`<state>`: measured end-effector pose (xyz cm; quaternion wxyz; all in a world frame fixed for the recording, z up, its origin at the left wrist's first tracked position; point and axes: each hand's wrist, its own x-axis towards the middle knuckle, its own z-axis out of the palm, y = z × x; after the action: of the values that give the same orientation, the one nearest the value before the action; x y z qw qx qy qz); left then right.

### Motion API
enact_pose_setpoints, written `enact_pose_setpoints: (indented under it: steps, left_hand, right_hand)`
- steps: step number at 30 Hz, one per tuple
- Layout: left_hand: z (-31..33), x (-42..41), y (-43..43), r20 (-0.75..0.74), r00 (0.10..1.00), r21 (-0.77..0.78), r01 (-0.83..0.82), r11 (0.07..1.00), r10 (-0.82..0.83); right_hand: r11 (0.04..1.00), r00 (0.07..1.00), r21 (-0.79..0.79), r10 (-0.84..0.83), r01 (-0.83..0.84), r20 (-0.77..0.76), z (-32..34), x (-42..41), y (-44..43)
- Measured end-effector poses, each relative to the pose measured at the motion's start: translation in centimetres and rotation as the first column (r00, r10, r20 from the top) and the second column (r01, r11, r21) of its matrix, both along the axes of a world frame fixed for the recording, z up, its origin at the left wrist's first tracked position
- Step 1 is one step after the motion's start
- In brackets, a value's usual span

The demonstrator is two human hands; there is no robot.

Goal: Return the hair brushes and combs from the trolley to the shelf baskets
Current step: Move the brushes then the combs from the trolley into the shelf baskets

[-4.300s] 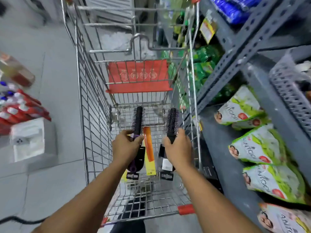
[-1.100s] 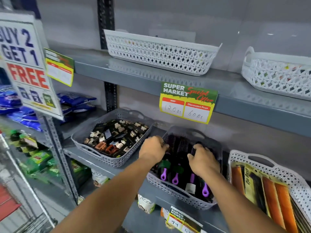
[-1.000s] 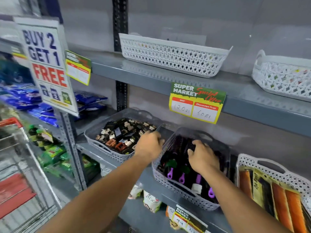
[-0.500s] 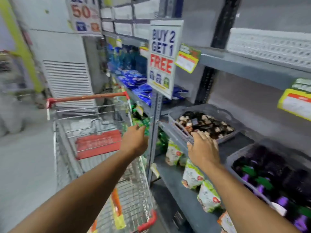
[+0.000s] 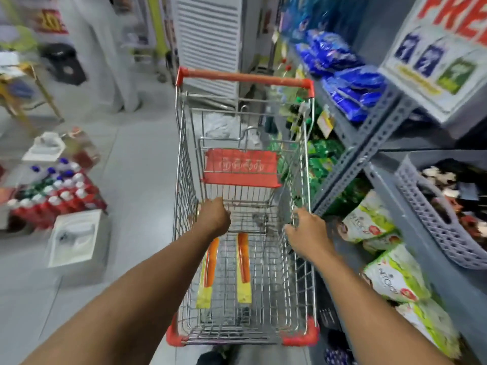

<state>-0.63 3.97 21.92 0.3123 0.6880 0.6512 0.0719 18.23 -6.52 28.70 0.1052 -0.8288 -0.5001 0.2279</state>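
Reaching into trolley (image 5: 184, 180), both hands empty, fingers loosely curled. Two orange combs (image 5: 243, 262) flat on trolley floor, side by side, long axes 12-to-6. Left hand (image 5: 214, 218) directly above left comb's 12 end, nearer; right hand (image 5: 305, 230) at 3 of right comb, near trolley's right wall. Judgement: straight-down pick.

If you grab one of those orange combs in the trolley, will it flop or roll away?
Probably neither. Each orange comb looks long, flat and thin on a yellow card, so it likely stays fairly stiff and light. Lying flat on the trolley wires, it shouldn't roll, though glossy packaging might feel slippery.
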Motion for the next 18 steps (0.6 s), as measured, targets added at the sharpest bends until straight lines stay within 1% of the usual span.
enact_pose_setpoints:
  steps: [2,4,6,9,12,15,18]
  left_hand:
    - [-3.0,-0.4,0.3,0.008,0.998,-0.083,-0.054,0.995,0.055]
    - [-5.6,-0.6,0.0,0.012,0.995,-0.165,-0.1,0.981,0.104]
    - [-8.5,-0.8,0.1,-0.014,0.992,-0.229,-0.122,0.966,0.122]
    - [-12.1,-1.3,-0.2,-0.055,0.988,-0.288,-0.151,0.946,0.141]
    - [-15.3,-1.8,-0.7,-0.088,0.979,-0.34,-0.205,0.918,0.186]
    - [-18.1,-1.8,-1.6,-0.124,0.975,-0.36,-0.216,0.908,0.183]
    - [-20.6,-1.6,-2.3,-0.154,0.969,-0.404,-0.241,0.882,0.194]
  right_hand:
    - [0.996,0.998,-0.084,-0.027,0.022,-0.058,-2.7,-0.8,1.4]
    - [0.99,0.992,-0.133,-0.055,0.04,-0.113,-5.8,-1.5,2.3]
    - [0.981,0.986,-0.188,-0.067,0.038,-0.152,-9.3,-1.9,3.4]
    - [0.959,0.98,-0.283,-0.071,0.016,-0.186,-13.1,-2.3,4.3]
    - [0.943,0.979,-0.331,-0.087,0.02,-0.186,-17.1,-2.7,5.0]
    - [0.92,0.98,-0.391,-0.093,0.018,-0.175,-21.4,-3.0,5.1]
    - [0.892,0.969,-0.452,-0.125,0.017,-0.211,-24.5,-3.8,5.0]
